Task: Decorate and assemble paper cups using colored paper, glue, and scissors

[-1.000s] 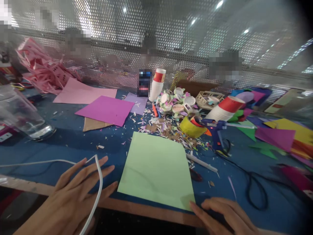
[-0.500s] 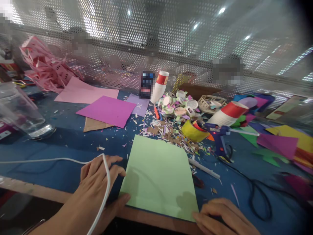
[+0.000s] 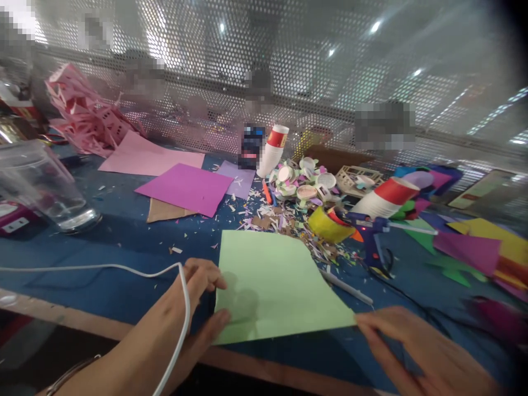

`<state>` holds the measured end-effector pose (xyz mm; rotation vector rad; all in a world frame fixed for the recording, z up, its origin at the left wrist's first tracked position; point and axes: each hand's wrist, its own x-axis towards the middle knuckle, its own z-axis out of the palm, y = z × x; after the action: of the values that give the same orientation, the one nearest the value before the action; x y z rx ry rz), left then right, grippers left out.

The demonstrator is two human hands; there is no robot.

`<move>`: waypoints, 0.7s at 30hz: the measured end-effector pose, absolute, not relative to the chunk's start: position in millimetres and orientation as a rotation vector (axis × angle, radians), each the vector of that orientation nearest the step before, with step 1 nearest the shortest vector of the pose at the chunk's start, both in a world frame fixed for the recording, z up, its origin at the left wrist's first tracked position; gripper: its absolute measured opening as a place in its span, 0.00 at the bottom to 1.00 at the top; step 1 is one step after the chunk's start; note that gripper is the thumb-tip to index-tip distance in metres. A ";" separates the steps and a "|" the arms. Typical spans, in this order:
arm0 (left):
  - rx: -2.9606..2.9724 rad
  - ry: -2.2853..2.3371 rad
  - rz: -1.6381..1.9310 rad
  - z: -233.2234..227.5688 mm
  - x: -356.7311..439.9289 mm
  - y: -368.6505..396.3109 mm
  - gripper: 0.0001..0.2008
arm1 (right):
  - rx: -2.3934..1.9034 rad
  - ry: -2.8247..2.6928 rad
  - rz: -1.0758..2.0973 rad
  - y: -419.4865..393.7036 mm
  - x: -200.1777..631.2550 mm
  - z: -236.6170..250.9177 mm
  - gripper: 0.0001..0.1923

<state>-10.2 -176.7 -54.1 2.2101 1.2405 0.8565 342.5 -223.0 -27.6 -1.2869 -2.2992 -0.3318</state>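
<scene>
The light green sheet (image 3: 272,283) lay on the blue table (image 3: 103,258) near its front edge, its near edge lifted clear. The left hand (image 3: 193,308) was pinched shut on the sheet's near left corner, thumb beneath; the right hand (image 3: 416,352) gripped the near right corner with closed fingertips. For a clean lift, both corners were best raised evenly and the sheet kept taut. The white cable (image 3: 181,308) crossing the left wrist risked snagging; paper scraps (image 3: 284,220) lay just beyond.

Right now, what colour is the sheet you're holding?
Light green sheet, plain, clearest in the head view.
</scene>
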 end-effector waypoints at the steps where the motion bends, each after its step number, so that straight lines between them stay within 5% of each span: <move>1: 2.148 1.244 0.851 -51.9 -10.9 -175.5 0.11 | -1.306 -2.307 -0.314 -219.5 338.9 -20.8 0.06; 13: 1.678 1.121 1.027 -68.3 3.1 -179.5 0.19 | -1.592 -1.990 0.076 -192.7 312.9 -19.2 0.02; 21: 2.300 0.956 1.017 -19.3 17.9 -149.6 0.19 | -1.461 -1.825 0.069 -163.7 292.8 12.5 0.03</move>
<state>17.9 -149.6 -19.3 2.2998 0.9559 1.0172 292.8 -163.7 12.5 -1.4605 -1.8246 0.0690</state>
